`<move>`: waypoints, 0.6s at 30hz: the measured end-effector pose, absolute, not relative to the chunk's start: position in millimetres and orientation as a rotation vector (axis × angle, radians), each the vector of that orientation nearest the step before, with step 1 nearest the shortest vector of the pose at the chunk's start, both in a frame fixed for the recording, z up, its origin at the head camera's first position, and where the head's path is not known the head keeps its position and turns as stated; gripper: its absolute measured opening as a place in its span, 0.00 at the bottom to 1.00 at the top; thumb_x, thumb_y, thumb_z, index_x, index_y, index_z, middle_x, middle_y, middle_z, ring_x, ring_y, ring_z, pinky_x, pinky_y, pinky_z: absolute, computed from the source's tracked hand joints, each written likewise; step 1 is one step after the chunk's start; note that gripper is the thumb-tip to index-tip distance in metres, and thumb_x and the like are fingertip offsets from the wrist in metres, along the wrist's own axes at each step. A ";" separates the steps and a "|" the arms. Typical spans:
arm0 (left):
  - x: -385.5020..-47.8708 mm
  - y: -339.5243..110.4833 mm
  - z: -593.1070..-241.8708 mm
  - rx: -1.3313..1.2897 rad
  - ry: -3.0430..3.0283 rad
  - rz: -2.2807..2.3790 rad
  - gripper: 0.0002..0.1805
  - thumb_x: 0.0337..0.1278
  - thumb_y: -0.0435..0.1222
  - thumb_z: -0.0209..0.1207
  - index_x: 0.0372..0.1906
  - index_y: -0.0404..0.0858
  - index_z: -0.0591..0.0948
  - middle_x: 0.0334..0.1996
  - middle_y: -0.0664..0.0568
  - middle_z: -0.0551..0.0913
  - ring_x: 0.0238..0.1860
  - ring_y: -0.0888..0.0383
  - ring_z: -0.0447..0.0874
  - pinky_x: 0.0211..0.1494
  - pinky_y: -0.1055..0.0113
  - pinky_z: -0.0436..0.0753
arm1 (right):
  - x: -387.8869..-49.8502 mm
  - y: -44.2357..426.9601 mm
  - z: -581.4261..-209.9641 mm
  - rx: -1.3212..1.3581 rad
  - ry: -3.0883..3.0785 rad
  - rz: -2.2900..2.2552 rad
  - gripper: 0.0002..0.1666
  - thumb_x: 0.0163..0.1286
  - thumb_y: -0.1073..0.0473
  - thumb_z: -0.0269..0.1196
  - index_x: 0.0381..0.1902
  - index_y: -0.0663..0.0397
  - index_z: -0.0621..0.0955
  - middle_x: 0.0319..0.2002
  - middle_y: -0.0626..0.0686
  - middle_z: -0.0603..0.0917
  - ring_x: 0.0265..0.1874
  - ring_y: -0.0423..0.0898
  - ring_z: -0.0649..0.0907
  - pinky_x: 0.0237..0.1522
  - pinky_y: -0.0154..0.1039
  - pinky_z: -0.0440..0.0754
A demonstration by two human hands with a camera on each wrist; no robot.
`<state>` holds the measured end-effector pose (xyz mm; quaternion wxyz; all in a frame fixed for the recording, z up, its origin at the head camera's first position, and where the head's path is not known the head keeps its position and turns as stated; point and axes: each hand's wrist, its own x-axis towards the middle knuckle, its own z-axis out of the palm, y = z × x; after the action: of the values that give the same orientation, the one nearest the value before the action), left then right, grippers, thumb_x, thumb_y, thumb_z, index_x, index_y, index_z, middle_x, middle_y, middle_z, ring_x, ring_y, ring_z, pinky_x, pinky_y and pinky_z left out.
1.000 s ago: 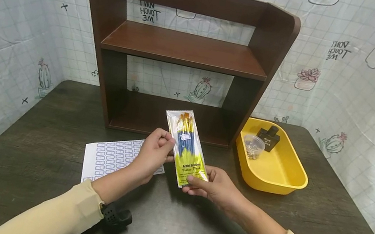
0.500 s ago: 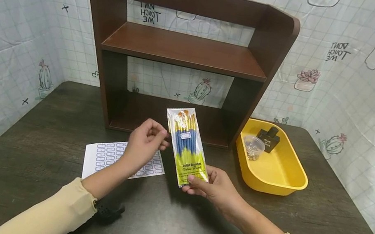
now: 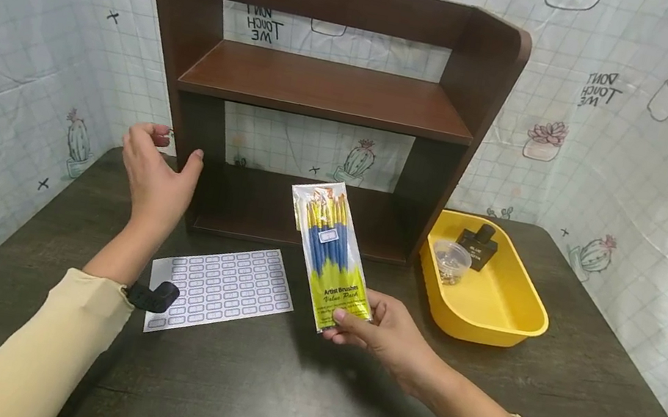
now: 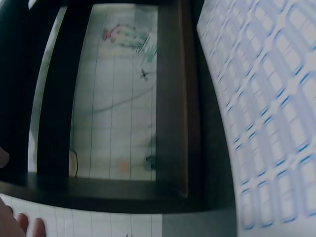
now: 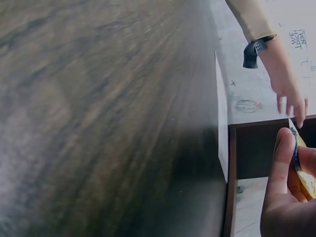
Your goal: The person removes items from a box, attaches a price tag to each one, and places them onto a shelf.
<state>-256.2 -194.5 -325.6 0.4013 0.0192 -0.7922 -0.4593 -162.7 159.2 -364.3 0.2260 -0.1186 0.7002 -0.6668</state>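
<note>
"What changed?"
"Left hand: fingers parted, gripping nothing seen; shifted from beside the Artist Brushes Value Pack to the left side of the bookshelf, contact uncertain. Right hand: now sole holder, pinching the pack's lower end above the desk, right of centre."
"Meaning?"
"Pack, one label fitted, depends on one grip. Label sheet lies uncovered, left of centre."
"Containers?"
"Yellow tray, far right corner: black bottle; clear cup, contents too small to identify."
</note>
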 end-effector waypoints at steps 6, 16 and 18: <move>-263.9 -205.5 -318.4 0.111 -2.152 -1.233 0.28 0.70 0.40 0.61 0.70 0.34 0.71 0.62 0.35 0.79 0.60 0.39 0.81 0.59 0.47 0.80 | -161.0 157.8 -350.7 -0.367 1.964 -1.833 0.30 0.74 0.62 0.67 0.69 0.71 0.73 0.53 0.64 0.89 0.42 0.51 0.92 0.53 0.47 0.88; -270.9 -209.7 -322.7 0.095 -2.167 -1.112 0.12 0.70 0.34 0.60 0.50 0.30 0.79 0.49 0.33 0.87 0.51 0.35 0.85 0.45 0.47 0.80 | -167.7 149.3 -307.4 -0.458 2.097 -1.851 0.27 0.75 0.62 0.66 0.67 0.67 0.75 0.52 0.63 0.89 0.41 0.49 0.92 0.50 0.44 0.90; -270.8 -209.9 -323.1 0.090 -2.169 -1.100 0.11 0.70 0.34 0.60 0.49 0.30 0.79 0.48 0.33 0.87 0.50 0.35 0.85 0.45 0.47 0.79 | -170.9 145.8 -295.7 -0.476 2.114 -1.873 0.25 0.75 0.63 0.66 0.66 0.66 0.76 0.50 0.61 0.90 0.39 0.47 0.92 0.49 0.43 0.90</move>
<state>-270.8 -209.9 -323.1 0.3465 0.0348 -0.8360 -0.4241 -170.9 145.8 -295.7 0.1381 -0.1647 0.7310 -0.6476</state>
